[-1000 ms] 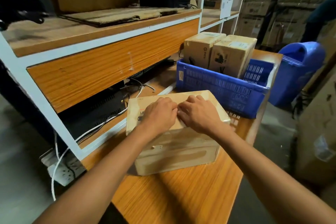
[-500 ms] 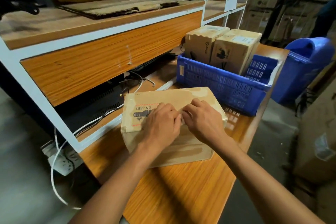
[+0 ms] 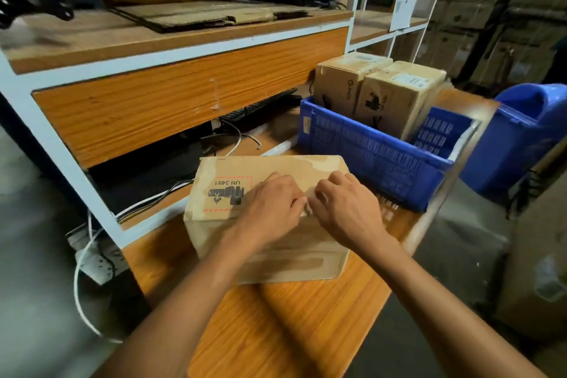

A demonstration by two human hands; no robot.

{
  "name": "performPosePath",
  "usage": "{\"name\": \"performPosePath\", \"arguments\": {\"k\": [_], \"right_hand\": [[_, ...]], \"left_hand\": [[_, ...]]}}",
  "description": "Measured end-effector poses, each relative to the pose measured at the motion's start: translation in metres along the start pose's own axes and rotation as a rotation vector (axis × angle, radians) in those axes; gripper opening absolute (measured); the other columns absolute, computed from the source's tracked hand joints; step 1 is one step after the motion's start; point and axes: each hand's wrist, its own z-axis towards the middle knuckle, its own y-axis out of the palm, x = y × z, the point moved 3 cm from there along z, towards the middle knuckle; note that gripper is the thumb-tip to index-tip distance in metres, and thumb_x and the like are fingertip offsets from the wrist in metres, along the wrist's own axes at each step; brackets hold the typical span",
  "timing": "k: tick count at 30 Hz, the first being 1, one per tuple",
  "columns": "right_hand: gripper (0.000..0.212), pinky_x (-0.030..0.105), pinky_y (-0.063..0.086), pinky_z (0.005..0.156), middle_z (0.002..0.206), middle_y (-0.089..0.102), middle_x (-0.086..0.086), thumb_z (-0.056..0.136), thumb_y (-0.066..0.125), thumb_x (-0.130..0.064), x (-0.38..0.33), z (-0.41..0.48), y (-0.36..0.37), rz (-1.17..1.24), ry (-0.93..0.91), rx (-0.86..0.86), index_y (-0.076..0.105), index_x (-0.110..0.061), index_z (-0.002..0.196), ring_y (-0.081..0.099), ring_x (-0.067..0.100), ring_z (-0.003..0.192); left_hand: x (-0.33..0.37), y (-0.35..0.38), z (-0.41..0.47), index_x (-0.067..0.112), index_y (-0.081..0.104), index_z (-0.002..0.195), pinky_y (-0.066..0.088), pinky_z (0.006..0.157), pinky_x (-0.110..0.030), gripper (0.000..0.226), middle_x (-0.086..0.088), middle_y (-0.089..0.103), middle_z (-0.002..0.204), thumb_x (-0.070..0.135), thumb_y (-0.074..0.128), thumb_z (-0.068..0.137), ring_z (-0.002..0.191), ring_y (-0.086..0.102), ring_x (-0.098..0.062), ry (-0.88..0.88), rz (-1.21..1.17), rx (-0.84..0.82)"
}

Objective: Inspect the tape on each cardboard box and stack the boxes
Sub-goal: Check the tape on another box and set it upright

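Wooden table: a cardboard box sits here, UN 3481 label on top.
Left hand: on the box top, fingers curled down at the tape.
Right hand: right beside it, fingertips curled onto the same tape. Pinching or only pressing? Cannot tell for either hand.
Blue crate: just beyond, with two more boxes side by side inside.
Shelf: far left, flattened cardboard on top.
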Motion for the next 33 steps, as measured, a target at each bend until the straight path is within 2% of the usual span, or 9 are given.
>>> {"name": "performPosePath", "arguments": {"k": [4,10,12,14,18,21,25,28,33], "right_hand": [[0.033,0.029,0.053,0.071,0.108,0.055,-0.005,0.097,0.049,-0.053,0.005,0.029,-0.007,0.074,-0.018,-0.123,0.065,-0.028,0.111,0.053,0.011,0.087],[0.039,0.034,0.054,0.068,0.094,0.056,-0.005,0.097,0.043,-0.058,0.009,0.044,-0.009,-0.034,-0.114,-0.154,0.064,-0.025,0.096,0.054,0.013,0.08],[0.038,0.037,0.054,0.077,0.108,0.058,-0.002,0.097,0.047,-0.055,0.013,0.057,-0.011,-0.006,-0.109,-0.219,0.066,-0.026,0.11,0.058,0.017,0.093],[0.042,0.042,0.052,0.091,0.135,0.052,0.003,0.1,0.045,-0.05,0.017,0.063,-0.003,0.048,-0.117,-0.252,0.059,-0.027,0.132,0.054,0.022,0.116],[0.051,0.048,0.036,0.113,0.164,0.023,0.004,0.104,0.036,-0.05,0.023,0.051,0.018,0.212,-0.075,-0.295,0.037,-0.03,0.152,0.024,0.024,0.149],[0.07,0.049,0.03,0.117,0.168,0.014,0.007,0.098,0.048,-0.059,0.032,0.051,0.023,0.303,0.124,-0.24,0.026,-0.028,0.157,0.019,0.027,0.152],[0.093,0.047,0.044,0.109,0.15,0.047,0.008,0.085,0.066,-0.064,0.052,0.041,0.037,0.753,0.478,-0.314,0.022,-0.023,0.156,0.053,0.028,0.128],[0.084,0.043,0.048,0.103,0.141,0.055,0.002,0.084,0.069,-0.062,0.053,0.029,0.035,0.858,0.465,-0.284,0.032,-0.025,0.151,0.057,0.021,0.119],[0.082,0.044,0.048,0.104,0.142,0.053,-0.001,0.087,0.068,-0.056,0.053,0.019,0.028,0.9,0.302,-0.25,0.026,-0.029,0.152,0.058,0.021,0.121]], "left_hand": [[0.002,-0.003,0.02,0.026,0.073,0.103,0.048,0.082,-0.037,0.027,0.005,0.059,0.106,0.034,0.047,0.1,0.105,0.052,-0.017,-0.015,0.061,-0.059],[0.0,-0.001,0.032,0.025,0.068,0.109,0.05,0.088,-0.044,0.024,0.001,0.059,0.111,0.033,0.047,0.1,0.111,0.053,-0.021,0.001,0.12,-0.124],[-0.007,-0.003,0.039,0.024,0.066,0.118,0.047,0.097,-0.045,0.032,-0.004,0.057,0.126,0.038,0.043,0.102,0.125,0.049,-0.027,-0.04,0.11,-0.157],[-0.02,0.001,0.04,0.03,0.046,0.146,0.028,0.117,-0.046,0.05,-0.008,0.03,0.16,0.052,0.032,0.104,0.149,0.022,-0.029,-0.17,0.116,-0.256],[-0.042,0.006,0.033,0.033,0.016,0.159,0.001,0.124,-0.047,0.063,-0.001,-0.002,0.168,0.06,0.021,0.103,0.155,-0.005,-0.021,-0.351,0.111,-0.277],[-0.064,-0.007,0.025,0.033,0.017,0.158,-0.001,0.12,-0.059,0.067,-0.003,0.001,0.168,0.064,0.027,0.1,0.154,-0.005,-0.029,-0.553,0.192,-0.179],[-0.106,-0.031,0.0,0.033,0.023,0.156,0.029,0.114,-0.056,0.07,-0.01,0.02,0.164,0.064,0.041,0.097,0.147,0.024,-0.038,-0.825,0.047,-0.053],[-0.116,-0.037,-0.015,0.035,0.027,0.155,0.044,0.093,-0.042,0.067,-0.006,0.046,0.151,0.055,0.051,0.096,0.129,0.051,-0.029,-0.823,-0.236,0.065],[-0.1,-0.045,-0.033,0.033,0.04,0.147,0.044,0.092,-0.041,0.051,-0.007,0.052,0.142,0.051,0.046,0.1,0.125,0.051,-0.03,-0.797,-0.232,0.272]]}}
